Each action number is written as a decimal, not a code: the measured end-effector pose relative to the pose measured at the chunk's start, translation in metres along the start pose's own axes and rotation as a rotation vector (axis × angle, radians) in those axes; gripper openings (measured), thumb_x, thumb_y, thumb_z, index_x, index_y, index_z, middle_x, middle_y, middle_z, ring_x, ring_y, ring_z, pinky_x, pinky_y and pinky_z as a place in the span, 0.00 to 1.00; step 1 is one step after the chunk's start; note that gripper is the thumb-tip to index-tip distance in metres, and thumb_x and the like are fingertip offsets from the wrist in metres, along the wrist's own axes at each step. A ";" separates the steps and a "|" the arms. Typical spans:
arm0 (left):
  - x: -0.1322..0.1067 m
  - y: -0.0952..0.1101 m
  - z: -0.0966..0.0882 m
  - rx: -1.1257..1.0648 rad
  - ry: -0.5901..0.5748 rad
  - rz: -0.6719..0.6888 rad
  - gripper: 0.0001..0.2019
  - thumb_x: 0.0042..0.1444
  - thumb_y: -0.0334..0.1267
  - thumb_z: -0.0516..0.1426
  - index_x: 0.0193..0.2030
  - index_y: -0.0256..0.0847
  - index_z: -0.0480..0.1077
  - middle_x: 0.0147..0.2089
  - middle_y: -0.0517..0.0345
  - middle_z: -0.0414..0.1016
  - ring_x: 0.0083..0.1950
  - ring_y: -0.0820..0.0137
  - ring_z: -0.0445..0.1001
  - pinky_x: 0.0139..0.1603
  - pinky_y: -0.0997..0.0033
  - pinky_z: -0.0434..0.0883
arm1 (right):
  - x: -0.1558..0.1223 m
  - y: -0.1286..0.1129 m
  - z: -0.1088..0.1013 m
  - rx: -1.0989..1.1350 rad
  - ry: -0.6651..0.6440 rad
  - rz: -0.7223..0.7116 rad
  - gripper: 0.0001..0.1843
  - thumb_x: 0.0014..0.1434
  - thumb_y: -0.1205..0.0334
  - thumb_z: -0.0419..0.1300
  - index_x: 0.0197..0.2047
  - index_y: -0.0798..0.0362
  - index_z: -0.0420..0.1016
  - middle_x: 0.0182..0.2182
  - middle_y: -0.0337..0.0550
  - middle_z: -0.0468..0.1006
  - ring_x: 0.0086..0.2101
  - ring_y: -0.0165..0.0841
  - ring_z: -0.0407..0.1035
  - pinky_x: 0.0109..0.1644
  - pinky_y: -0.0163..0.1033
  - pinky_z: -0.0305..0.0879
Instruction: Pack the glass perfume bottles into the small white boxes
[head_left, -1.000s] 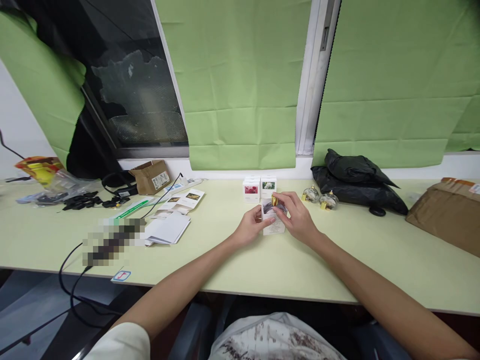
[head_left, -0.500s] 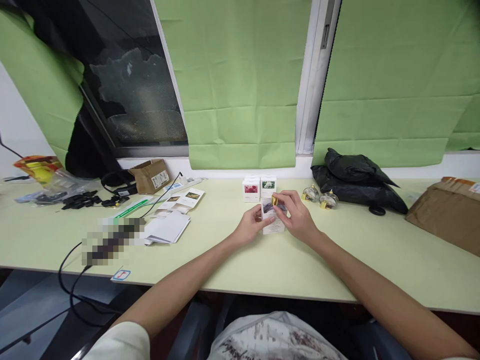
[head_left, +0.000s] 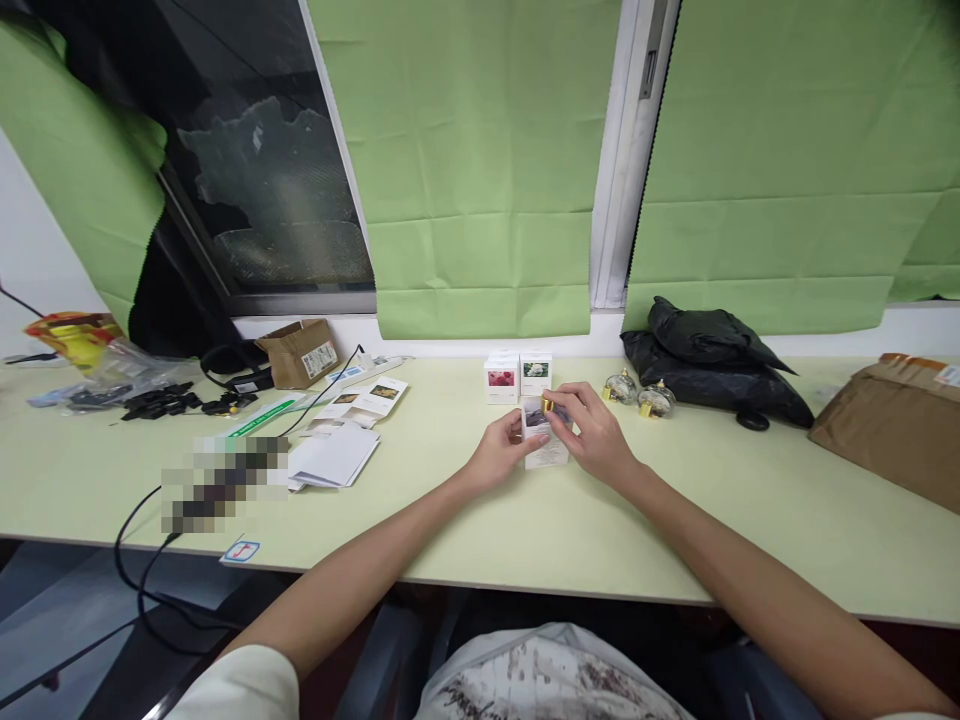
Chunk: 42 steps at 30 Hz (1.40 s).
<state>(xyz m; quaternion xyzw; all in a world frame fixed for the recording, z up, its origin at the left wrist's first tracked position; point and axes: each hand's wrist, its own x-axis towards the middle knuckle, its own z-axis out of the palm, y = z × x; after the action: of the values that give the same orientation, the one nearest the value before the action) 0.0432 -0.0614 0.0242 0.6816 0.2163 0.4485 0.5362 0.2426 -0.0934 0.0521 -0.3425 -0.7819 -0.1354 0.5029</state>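
Observation:
A small white carton [head_left: 546, 452] with a dark picture stands on the pale green desk [head_left: 675, 500], held between both hands. My left hand [head_left: 499, 455] grips its left side with curled fingers. My right hand [head_left: 592, 432] is closed over the carton's top, pinching a small gold-capped bottle [head_left: 548, 406] at the box opening. Just behind stand two more white cartons, one with a red picture [head_left: 501, 382] and one with a green picture [head_left: 535, 371]. Two round glass bottles with gold caps [head_left: 637, 393] lie to the right of them.
A black plastic bag [head_left: 712, 360] sits at the back right, a brown parcel [head_left: 892, 425] at the far right. Leaflets and white paper [head_left: 337, 440] lie left of centre, with a small cardboard box [head_left: 300, 352], black cables [head_left: 180, 400] and a snack bag [head_left: 75, 340] further left.
Almost nothing has moved. Both hands stay on the carton, and my right fingers have shifted slightly on the gold-capped bottle at its top.

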 end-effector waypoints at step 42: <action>-0.001 0.002 0.000 0.014 0.002 -0.011 0.26 0.59 0.49 0.69 0.59 0.38 0.74 0.58 0.44 0.81 0.57 0.55 0.80 0.55 0.57 0.78 | -0.003 0.005 0.001 -0.047 -0.025 -0.079 0.17 0.72 0.66 0.57 0.61 0.46 0.72 0.52 0.51 0.80 0.52 0.44 0.74 0.56 0.54 0.75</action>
<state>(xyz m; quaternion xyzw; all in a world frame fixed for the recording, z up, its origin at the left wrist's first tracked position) 0.0420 -0.0627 0.0256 0.6836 0.2236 0.4447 0.5337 0.2458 -0.0903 0.0480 -0.3245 -0.7978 -0.1692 0.4792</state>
